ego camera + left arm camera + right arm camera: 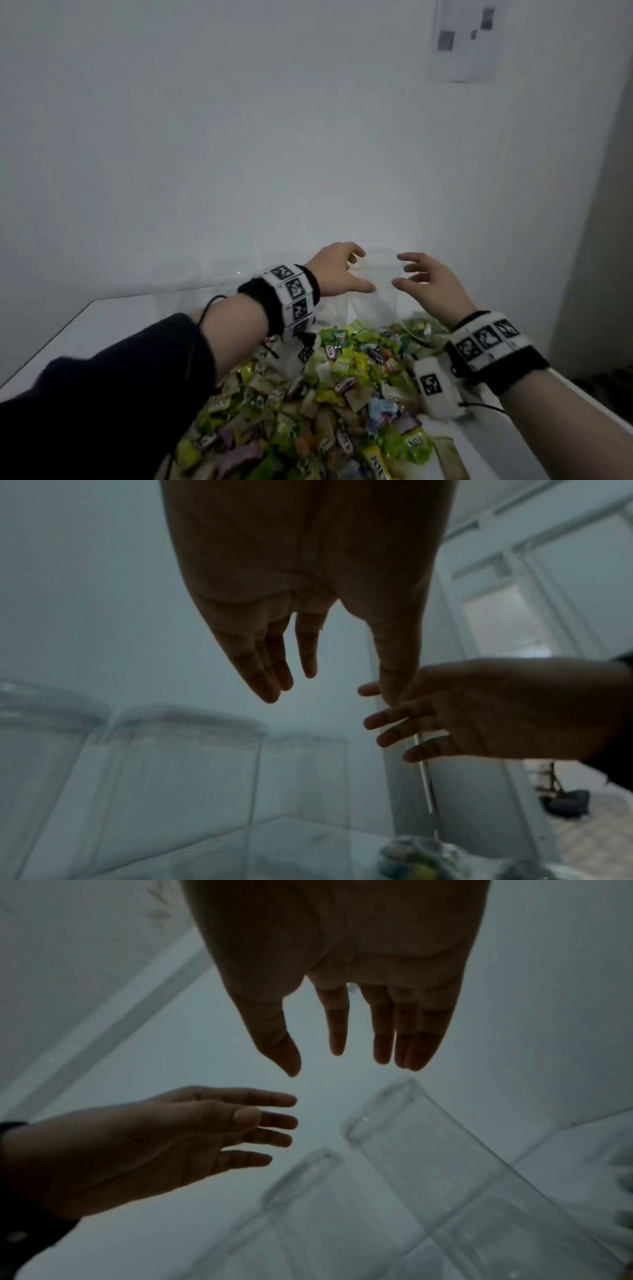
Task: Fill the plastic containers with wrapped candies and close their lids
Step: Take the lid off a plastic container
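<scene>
The words on the candy wrappers are too blurry to read. The candy pile sits on the white table. The left hand reaches out, fingers spread wide, holding nothing. A clear container stands between both hands by the wall. The right hand is spread wide too, and empty.
</scene>
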`<act>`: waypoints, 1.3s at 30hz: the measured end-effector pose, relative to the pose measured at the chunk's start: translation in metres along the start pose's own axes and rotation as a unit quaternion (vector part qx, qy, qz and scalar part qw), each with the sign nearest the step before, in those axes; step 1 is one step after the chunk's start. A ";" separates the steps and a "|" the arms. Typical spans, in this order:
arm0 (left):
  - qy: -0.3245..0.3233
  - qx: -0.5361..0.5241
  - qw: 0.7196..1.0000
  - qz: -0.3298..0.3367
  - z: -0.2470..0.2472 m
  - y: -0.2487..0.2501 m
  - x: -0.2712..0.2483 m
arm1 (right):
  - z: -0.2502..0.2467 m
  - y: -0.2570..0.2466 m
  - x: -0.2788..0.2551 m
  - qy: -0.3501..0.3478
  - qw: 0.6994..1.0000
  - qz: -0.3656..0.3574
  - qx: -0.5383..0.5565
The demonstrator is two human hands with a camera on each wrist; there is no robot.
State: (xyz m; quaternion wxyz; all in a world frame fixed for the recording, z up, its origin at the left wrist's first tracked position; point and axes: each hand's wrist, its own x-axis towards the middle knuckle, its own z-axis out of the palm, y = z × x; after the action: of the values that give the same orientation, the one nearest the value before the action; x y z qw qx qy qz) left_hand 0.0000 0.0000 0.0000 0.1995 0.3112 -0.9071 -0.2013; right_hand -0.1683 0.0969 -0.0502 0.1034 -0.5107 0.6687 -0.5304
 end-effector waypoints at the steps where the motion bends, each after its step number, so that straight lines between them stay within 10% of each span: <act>1: -0.010 0.021 1.000 -0.006 0.003 0.000 0.013 | 0.004 0.004 0.013 0.008 1.000 0.028 0.000; 11: -0.119 0.178 0.974 -0.069 0.025 -0.004 0.117 | 0.021 0.036 0.091 -0.039 0.967 0.229 0.105; 20: -0.043 0.100 0.992 -0.059 0.021 0.005 0.126 | 0.007 0.034 0.085 -0.013 0.949 0.200 0.243; 29: 0.133 -0.196 0.972 0.005 -0.024 0.056 0.061 | -0.035 -0.043 0.037 0.047 0.929 0.081 0.357; 39: 0.181 -0.322 0.928 0.051 -0.068 0.078 -0.085 | -0.028 -0.128 -0.057 -0.058 0.942 -0.025 0.329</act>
State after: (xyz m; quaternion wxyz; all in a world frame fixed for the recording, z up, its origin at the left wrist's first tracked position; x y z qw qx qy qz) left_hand 0.0573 0.0954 0.0747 0.4592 0.2150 -0.7569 -0.4123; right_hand -0.0879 0.1693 0.0426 0.2916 -0.4945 0.4366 -0.6927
